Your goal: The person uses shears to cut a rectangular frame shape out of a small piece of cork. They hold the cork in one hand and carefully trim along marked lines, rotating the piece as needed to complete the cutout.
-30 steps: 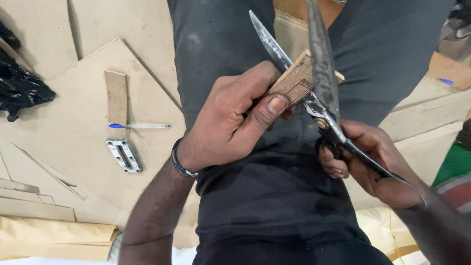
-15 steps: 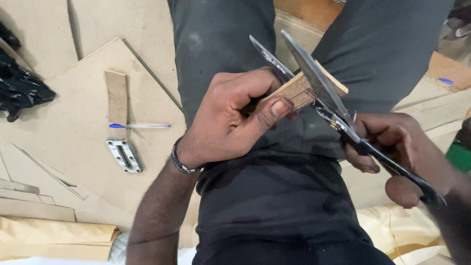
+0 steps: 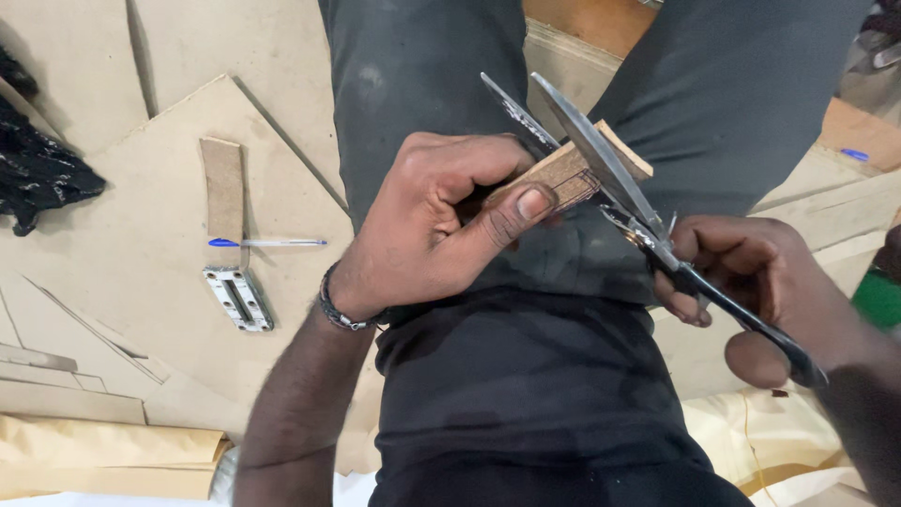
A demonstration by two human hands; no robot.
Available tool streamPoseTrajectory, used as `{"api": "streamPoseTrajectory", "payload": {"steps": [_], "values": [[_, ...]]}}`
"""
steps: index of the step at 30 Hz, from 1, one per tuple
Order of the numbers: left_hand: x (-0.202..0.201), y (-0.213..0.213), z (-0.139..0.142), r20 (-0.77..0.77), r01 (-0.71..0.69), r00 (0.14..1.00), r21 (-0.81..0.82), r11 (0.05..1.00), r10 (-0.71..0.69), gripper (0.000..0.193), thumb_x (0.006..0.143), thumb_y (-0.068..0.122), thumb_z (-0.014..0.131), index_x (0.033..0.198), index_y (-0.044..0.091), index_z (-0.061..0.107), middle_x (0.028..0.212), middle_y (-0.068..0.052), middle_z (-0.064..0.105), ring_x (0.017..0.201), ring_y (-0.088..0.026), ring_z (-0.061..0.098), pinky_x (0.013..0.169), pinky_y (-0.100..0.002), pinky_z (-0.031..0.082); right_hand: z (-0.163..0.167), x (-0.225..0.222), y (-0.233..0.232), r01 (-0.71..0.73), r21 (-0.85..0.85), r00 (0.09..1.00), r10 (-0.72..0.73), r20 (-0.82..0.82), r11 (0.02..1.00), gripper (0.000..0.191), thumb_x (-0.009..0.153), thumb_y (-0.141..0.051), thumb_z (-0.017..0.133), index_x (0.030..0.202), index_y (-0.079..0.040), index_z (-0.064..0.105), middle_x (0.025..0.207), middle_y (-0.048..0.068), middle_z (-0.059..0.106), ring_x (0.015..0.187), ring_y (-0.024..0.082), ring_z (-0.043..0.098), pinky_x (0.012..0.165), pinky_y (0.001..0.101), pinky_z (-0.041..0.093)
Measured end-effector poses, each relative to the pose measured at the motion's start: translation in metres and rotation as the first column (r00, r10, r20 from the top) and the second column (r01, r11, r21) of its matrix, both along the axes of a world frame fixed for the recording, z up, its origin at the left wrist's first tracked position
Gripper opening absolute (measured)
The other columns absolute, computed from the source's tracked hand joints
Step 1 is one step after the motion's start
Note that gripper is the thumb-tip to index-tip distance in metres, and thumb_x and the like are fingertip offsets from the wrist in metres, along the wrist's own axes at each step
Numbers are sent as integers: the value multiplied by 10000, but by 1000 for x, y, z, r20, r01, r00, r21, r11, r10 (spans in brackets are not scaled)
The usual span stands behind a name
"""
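Observation:
My left hand (image 3: 441, 221) grips a small tan cardboard strip (image 3: 574, 167) between thumb and fingers, above my lap in dark trousers. My right hand (image 3: 751, 282) holds a pair of large black-handled scissors (image 3: 610, 178). The two blades are apart and sit around the strip's far end, one blade over it and one behind. A dark bracelet (image 3: 340, 305) circles my left wrist.
Tan cardboard sheets (image 3: 141, 310) cover the floor at left. On them lie another cardboard strip (image 3: 223, 188), a blue-capped pen (image 3: 267, 243) and a small white metal plate (image 3: 238, 299). Black fabric (image 3: 38, 174) sits at the far left, a green object (image 3: 880, 299) at the right edge.
The scissors have swung from pointing upward to lying across the strip, blades closing in on it. My right hand has moved right and down along the handles. My left hand stayed put.

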State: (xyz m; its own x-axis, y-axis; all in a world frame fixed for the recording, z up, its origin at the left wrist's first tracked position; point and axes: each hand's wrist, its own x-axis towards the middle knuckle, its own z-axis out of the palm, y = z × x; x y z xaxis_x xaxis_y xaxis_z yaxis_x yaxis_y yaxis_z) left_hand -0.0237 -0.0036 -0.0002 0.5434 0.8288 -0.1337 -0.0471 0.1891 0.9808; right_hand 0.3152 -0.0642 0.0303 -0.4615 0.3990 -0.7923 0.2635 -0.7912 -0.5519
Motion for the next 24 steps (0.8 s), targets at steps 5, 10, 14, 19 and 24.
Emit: {"api": "streamPoseTrajectory", "payload": {"steps": [5, 10, 14, 19, 24], "values": [[-4, 2, -2, -18, 41, 999, 5, 999, -41, 349, 1145, 263, 619, 917, 9, 691, 686, -30, 586, 565, -78, 509, 528, -260, 371, -2, -14, 7, -15, 44, 994, 19, -109, 999, 744, 632, -724, 788, 913, -60, 608, 809, 18, 586, 714, 112, 555, 641, 268, 432], [-1, 3, -1, -20, 32, 999, -15, 999, -32, 328, 1120, 300, 620, 962, 27, 710, 736, -26, 614, 565, -78, 526, 512, -258, 384, 0, -8, 6, -15, -15, 999, 15, -32, 1000, 810, 608, -753, 813, 905, -41, 566, 780, 11, 522, 686, 119, 458, 595, 274, 397], [-3, 3, 0, -6, 25, 1000, -32, 999, -25, 378, 1140, 328, 604, 950, 19, 712, 715, -23, 621, 586, -71, 552, 530, -243, 409, 1, 3, 1, -20, 54, 999, 22, -36, 998, 842, 585, -819, 838, 874, -79, 562, 732, -48, 494, 649, 68, 397, 540, 228, 321], [-4, 2, -4, 47, 36, 998, -48, 998, -33, 376, 1140, 349, 588, 987, 27, 708, 722, -17, 631, 590, -56, 586, 520, -221, 433, -6, 9, -2, -83, 47, 997, 83, 8, 995, 787, 578, -670, 954, 855, -48, 559, 706, -19, 502, 610, 83, 397, 512, 260, 300], [-4, 0, -6, -11, 51, 999, -56, 997, -51, 358, 1132, 309, 612, 940, 16, 683, 715, -30, 611, 596, -75, 566, 531, -235, 426, -6, 3, -6, 21, 23, 994, -19, -107, 1000, 726, 610, -570, 984, 880, -39, 569, 714, -23, 518, 621, 70, 421, 516, 245, 340]]}}
